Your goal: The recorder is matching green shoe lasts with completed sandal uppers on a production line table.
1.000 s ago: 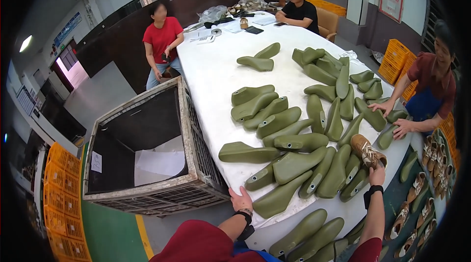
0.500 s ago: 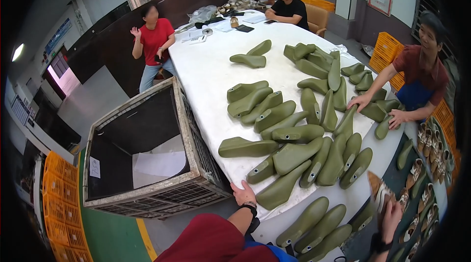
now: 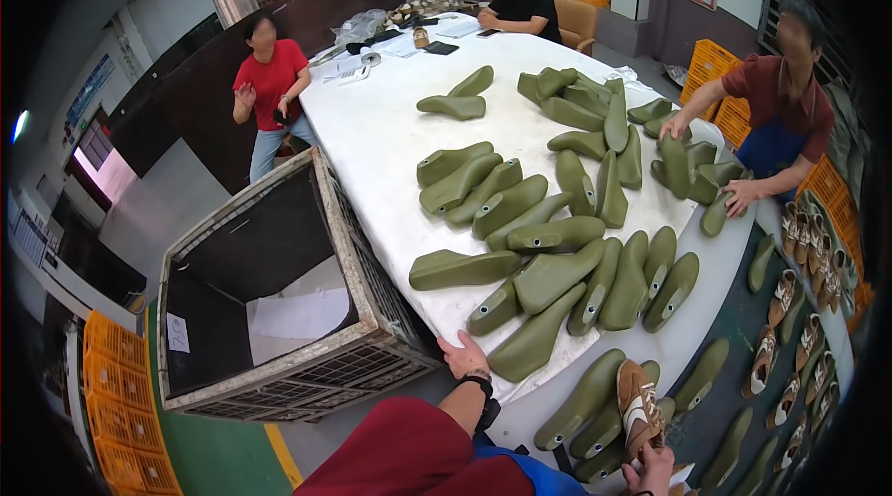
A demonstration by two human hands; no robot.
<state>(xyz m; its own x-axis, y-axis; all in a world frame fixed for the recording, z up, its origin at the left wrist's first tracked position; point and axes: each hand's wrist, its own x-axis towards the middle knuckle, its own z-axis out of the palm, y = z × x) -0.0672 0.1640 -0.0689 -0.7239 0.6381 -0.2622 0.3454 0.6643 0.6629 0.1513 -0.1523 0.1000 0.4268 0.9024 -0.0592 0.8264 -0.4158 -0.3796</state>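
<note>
My left hand lies with its fingers stretched over the table's near edge, holding nothing, beside a green shoe last. At lower right, my right hand grips a brown-and-white sneaker by one end, its other end pointing away from me. The sneaker is above several green lasts lying side by side at the near edge, and partly hides them. Many more lasts lie in loose groups on the white-covered table.
Left of the table stands a large crate with a dark lining and a paper inside. Orange crates are stacked at far left. At right, a co-worker handles lasts near rows of sneakers. Two other people are at the far side.
My right hand has brought the sneaker leftward over the near lasts. The co-worker at right has moved a last toward the right-hand group. The person in red has lowered a raised hand.
</note>
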